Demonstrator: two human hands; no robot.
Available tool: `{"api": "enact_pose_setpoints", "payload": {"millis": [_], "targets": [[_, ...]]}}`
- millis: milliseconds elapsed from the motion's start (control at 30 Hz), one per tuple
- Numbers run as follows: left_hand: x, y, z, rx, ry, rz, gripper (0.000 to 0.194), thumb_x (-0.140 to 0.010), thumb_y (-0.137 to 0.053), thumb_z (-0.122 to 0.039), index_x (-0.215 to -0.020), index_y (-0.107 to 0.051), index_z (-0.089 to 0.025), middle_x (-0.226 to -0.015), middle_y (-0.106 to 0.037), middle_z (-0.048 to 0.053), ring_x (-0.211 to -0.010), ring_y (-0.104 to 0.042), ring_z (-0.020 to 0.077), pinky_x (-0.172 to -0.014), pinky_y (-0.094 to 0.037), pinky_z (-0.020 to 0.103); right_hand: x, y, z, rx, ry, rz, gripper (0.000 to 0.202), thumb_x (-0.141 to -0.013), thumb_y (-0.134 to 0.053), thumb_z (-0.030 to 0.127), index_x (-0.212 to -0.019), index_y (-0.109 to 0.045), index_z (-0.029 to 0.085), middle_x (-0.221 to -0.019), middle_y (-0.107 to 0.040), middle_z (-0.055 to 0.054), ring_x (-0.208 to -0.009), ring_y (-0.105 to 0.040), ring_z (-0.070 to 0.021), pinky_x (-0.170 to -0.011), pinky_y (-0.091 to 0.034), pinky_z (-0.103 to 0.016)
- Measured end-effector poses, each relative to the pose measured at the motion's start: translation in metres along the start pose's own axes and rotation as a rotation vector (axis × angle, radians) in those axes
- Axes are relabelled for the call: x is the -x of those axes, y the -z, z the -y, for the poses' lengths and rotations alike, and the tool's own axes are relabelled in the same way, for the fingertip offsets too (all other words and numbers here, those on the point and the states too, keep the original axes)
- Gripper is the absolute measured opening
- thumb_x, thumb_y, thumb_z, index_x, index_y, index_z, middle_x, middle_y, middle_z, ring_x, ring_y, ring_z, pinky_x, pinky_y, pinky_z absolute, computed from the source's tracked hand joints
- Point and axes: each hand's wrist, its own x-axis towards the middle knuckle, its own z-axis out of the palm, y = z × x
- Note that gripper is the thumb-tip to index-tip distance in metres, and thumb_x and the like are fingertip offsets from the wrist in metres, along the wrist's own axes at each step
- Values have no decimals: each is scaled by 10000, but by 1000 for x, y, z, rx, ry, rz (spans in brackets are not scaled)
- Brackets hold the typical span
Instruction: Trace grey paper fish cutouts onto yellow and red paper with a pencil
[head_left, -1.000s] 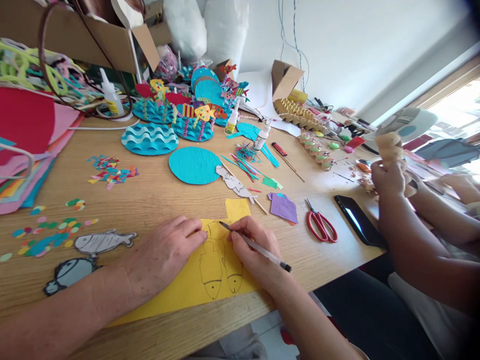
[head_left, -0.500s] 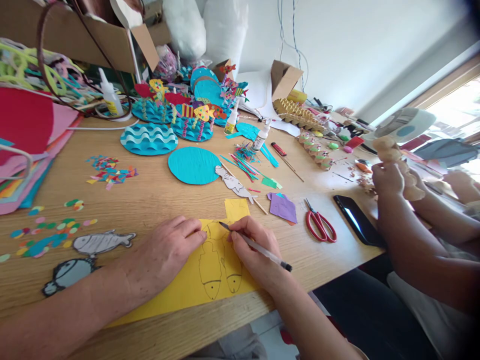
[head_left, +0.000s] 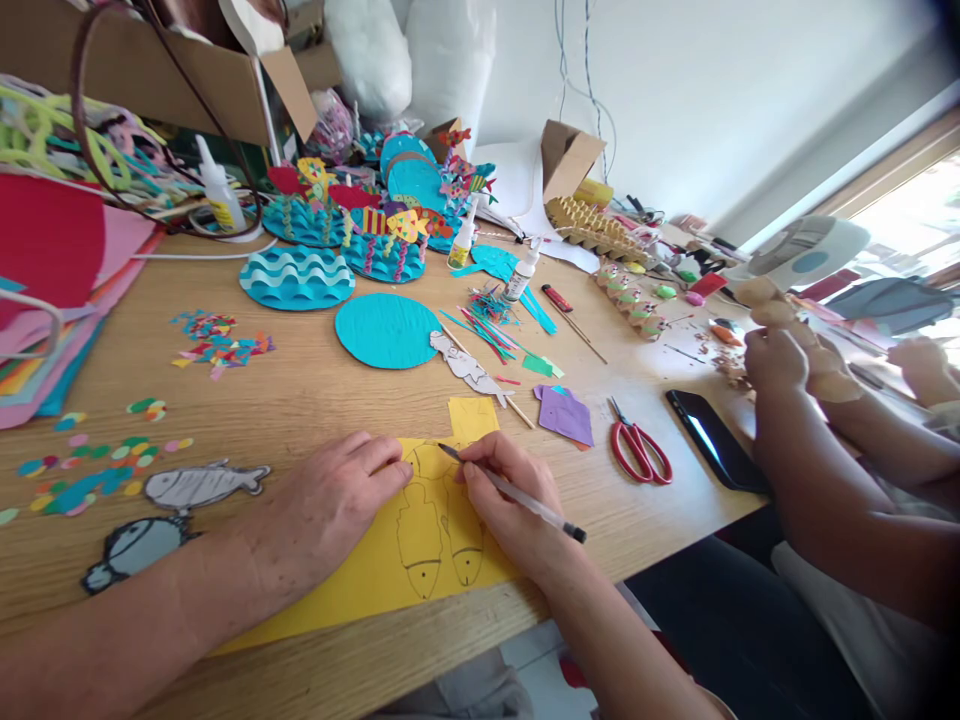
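A sheet of yellow paper point(head_left: 341, 590) lies at the table's front edge, bearing two fish outlines drawn in dark ink. My left hand point(head_left: 334, 505) rests flat on its left part, fingers lightly bent, holding nothing. In my right hand point(head_left: 514, 490) is a clear pen point(head_left: 536, 508) with a black end cap, its tip touching the paper near the top of the outlines. Part of the right outline is hidden under that hand. A smaller yellow piece point(head_left: 472, 415) sits just beyond the sheet. Left of my left arm are two grey paper fish, one striped point(head_left: 202, 485) and one dark-edged point(head_left: 142, 548).
Red-handled scissors point(head_left: 640, 450) and a phone point(head_left: 712, 440) lie to the right, beside another person's hands point(head_left: 780, 360) holding a pale, lumpy object. Beyond my hands are a blue oval point(head_left: 386, 330), a white paper fish point(head_left: 465, 368), purple paper point(head_left: 566, 412) and glue bottles point(head_left: 523, 270).
My hands and the pen stay almost still. The other person's pale object has shifted slightly.
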Motion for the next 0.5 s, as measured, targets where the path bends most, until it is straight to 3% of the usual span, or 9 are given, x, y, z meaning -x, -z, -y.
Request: {"api": "enact_pose_setpoints", "payload": {"millis": [500], "targets": [[0,3,-1,7,11,20,283,-827,-448,21,-952,-616,-169,-1003,-622,50,-862,-563,189,-745,-507,324,0,0,1,2,-7,-7,96,-728,-468,182,-756,-557,205,-603,-652,15,-491,-525,-108,-492,-360,-216]]}}
